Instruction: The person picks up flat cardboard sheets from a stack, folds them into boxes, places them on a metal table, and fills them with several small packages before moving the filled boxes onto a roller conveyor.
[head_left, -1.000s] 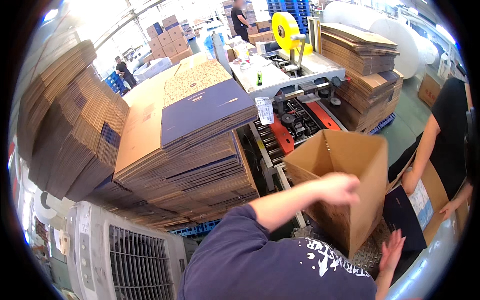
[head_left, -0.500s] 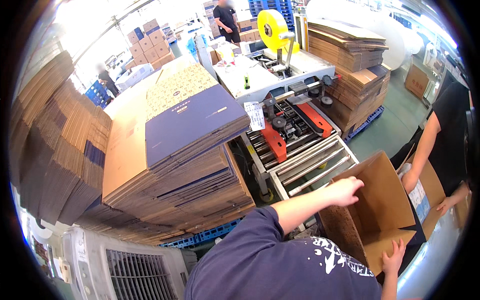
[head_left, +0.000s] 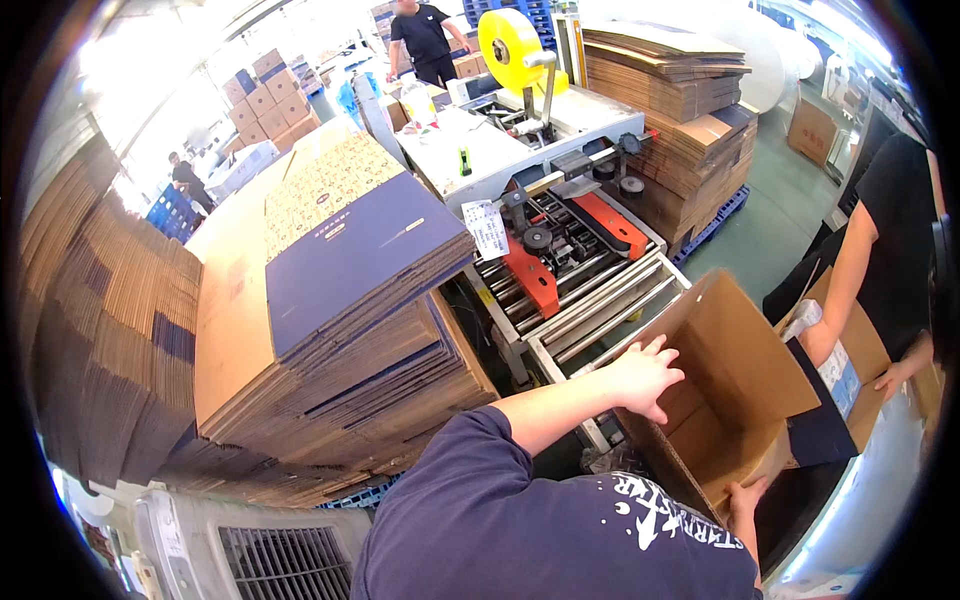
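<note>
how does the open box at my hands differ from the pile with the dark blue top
The open box is opened out; the pile is cartons folded flat. The open box shows plain brown inside, while the pile's top carries dark blue and a patterned yellowish panel. The open box is one carton; the pile holds many. Both are cardboard.

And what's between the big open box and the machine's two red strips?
In the head view, a row of metal rollers lies between the open box and the red strips.
</note>
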